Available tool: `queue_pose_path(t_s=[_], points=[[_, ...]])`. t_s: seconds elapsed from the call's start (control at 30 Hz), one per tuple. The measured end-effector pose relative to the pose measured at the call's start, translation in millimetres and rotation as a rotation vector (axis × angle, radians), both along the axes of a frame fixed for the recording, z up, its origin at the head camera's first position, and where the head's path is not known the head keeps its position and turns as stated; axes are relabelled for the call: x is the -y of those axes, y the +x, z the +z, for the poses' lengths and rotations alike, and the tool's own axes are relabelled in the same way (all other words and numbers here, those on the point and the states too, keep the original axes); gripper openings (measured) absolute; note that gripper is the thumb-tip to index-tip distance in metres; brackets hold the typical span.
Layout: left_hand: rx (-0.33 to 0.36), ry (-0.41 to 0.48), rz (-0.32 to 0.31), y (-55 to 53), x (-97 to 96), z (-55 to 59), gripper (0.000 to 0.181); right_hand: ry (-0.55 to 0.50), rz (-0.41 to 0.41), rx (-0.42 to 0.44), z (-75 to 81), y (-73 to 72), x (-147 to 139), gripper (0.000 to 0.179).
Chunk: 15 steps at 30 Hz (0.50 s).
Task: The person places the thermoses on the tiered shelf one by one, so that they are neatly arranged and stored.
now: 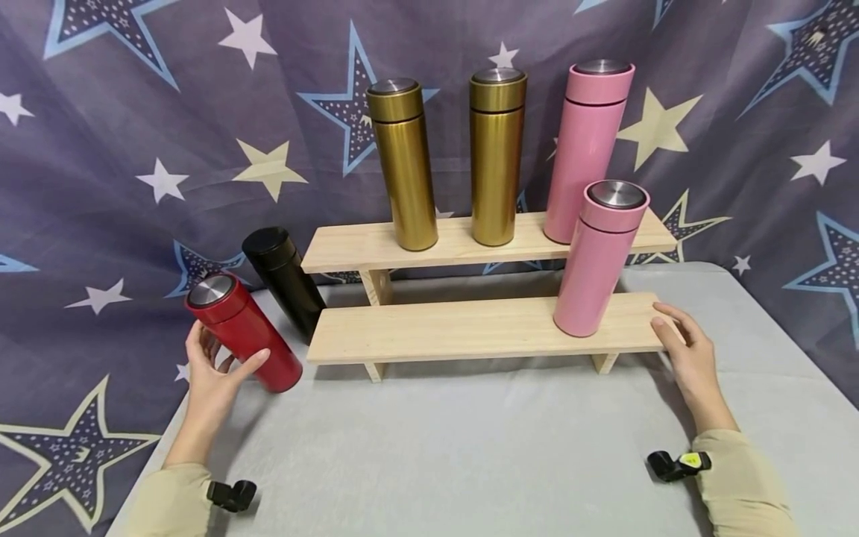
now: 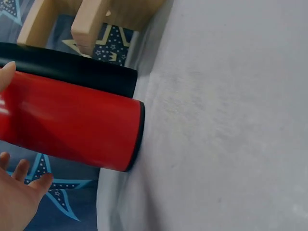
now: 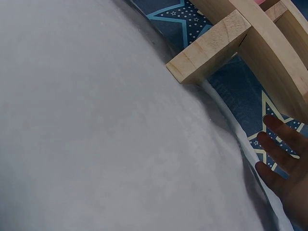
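Note:
A red thermos bottle (image 1: 244,328) with a steel-topped lid stands on the table at the left. My left hand (image 1: 218,380) is spread around its lower part, the thumb overlapping its front. In the left wrist view, several fingertips (image 2: 41,185) show apart from the red bottle's side. Right behind it stands a black thermos bottle (image 1: 285,280). At the right, my right hand (image 1: 694,365) holds nothing, its thumb and forefinger at the end of the lower wooden shelf (image 1: 436,332). Its other fingers (image 3: 279,154) are extended below the shelf end in the right wrist view.
Two gold bottles (image 1: 406,171) and a pink bottle (image 1: 590,149) stand on the upper shelf (image 1: 342,246). Another pink bottle (image 1: 597,268) stands on the lower shelf's right part. The grey-white cloth (image 1: 483,440) covers the table, and a star-patterned curtain (image 1: 215,134) hangs behind.

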<state>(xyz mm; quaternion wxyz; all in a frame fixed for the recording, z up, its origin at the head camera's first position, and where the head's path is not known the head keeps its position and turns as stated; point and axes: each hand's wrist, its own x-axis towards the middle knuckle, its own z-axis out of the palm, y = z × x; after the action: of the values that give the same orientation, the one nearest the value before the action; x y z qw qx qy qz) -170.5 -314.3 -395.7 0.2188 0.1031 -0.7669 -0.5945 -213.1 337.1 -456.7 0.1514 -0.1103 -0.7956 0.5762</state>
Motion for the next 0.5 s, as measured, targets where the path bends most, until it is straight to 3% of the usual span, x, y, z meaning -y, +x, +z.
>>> queue_pose_path(t_s=[0.27, 0.5], points=[[0.020, 0.003, 0.035, -6.1, -3.0, -7.3, 0.098, 0.021, -0.001, -0.007, 1.7, 1.3, -1.6, 0.045], [0.010, -0.026, 0.084, -5.3, -7.0, -11.0, 0.088, 0.000, 0.001, -0.025, 0.7, -0.1, -0.2, 0.045]])
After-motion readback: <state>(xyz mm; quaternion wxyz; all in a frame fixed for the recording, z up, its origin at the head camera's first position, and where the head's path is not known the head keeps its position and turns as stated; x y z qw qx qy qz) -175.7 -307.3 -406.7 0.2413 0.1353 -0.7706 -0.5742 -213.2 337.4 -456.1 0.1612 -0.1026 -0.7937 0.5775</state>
